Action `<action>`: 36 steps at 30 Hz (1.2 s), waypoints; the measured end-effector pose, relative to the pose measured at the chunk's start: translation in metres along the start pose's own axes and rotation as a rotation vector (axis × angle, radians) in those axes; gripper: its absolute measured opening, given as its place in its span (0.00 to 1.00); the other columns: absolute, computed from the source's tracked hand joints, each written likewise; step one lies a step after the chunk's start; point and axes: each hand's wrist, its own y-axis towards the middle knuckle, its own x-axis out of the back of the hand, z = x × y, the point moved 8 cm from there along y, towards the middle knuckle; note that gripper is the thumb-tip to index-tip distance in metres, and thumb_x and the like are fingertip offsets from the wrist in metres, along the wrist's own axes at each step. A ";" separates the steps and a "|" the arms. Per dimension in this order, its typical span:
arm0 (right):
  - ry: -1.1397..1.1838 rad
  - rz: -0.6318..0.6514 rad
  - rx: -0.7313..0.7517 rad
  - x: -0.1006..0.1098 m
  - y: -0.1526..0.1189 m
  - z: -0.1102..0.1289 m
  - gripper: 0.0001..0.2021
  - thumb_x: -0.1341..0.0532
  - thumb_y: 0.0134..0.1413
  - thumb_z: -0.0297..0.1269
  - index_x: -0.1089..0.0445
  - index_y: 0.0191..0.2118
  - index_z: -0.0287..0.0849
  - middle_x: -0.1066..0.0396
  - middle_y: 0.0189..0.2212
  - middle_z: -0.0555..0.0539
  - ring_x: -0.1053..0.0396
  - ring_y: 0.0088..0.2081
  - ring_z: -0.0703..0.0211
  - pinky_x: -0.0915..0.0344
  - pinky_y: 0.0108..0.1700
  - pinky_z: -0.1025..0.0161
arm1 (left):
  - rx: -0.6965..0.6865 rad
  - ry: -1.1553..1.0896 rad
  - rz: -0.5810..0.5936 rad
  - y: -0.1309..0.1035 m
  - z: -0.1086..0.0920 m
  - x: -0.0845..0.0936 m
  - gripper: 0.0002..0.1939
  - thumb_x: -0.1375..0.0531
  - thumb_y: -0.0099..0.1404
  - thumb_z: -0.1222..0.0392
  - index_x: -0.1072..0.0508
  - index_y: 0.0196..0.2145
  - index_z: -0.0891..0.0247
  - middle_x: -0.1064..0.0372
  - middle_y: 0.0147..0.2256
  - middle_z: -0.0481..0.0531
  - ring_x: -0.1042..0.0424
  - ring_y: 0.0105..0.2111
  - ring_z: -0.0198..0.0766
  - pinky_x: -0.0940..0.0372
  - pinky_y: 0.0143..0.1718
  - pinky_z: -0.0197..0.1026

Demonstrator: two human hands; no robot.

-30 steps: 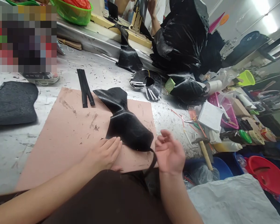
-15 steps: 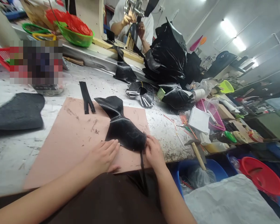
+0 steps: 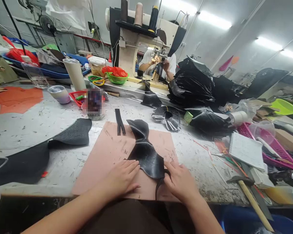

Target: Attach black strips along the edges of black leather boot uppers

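A glossy black leather piece (image 3: 146,152), narrow at its waist, lies on a pink board (image 3: 97,159). My left hand (image 3: 124,175) rests flat, fingers stretched out, its tips at the piece's lower left edge. At the right edge, my right hand (image 3: 179,180) is closed, thumb and forefinger pinching a thin black strip (image 3: 158,187) against the leather. That strip loops down over the board's front; its far end is hidden. A black zipper (image 3: 118,122) with split ends lies across the board's upper edge.
A wooden-handled hammer (image 3: 255,201) overhangs the table's front edge at right, near a spiral notebook (image 3: 246,151). Stacked black leather (image 3: 192,83) stands behind. A dark fabric piece (image 3: 70,135) lies left. A co-worker (image 3: 171,65) sits beyond the sewing machine (image 3: 128,48).
My view has swung left and up, showing more of the table's left side. The right hand has shifted slightly at the leather's edge, and the strip now loops onto the board.
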 end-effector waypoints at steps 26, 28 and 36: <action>1.185 0.076 -0.393 -0.041 -0.005 -0.004 0.08 0.42 0.41 0.37 0.37 0.30 0.42 0.34 0.26 0.50 0.34 0.31 0.58 0.34 0.36 0.61 | 0.262 -0.480 0.208 0.062 -0.018 0.000 0.14 0.39 0.56 0.50 0.33 0.30 0.64 0.33 0.31 0.54 0.33 0.31 0.47 0.38 0.29 0.45; 1.198 0.021 -0.377 -0.041 -0.008 -0.008 0.09 0.40 0.41 0.39 0.39 0.28 0.42 0.36 0.24 0.51 0.35 0.29 0.60 0.34 0.33 0.63 | 0.304 -0.587 0.178 0.062 -0.012 -0.003 0.07 0.43 0.56 0.58 0.37 0.24 0.63 0.36 0.25 0.50 0.35 0.26 0.42 0.41 0.28 0.42; 0.697 0.017 -0.267 -0.034 -0.030 -0.006 0.12 0.49 0.56 0.37 0.28 0.33 0.43 0.30 0.32 0.44 0.31 0.36 0.53 0.33 0.40 0.56 | 0.897 -1.098 -0.215 0.044 0.066 -0.010 0.10 0.58 0.58 0.55 0.52 0.22 0.59 0.53 0.19 0.43 0.43 0.19 0.34 0.41 0.20 0.36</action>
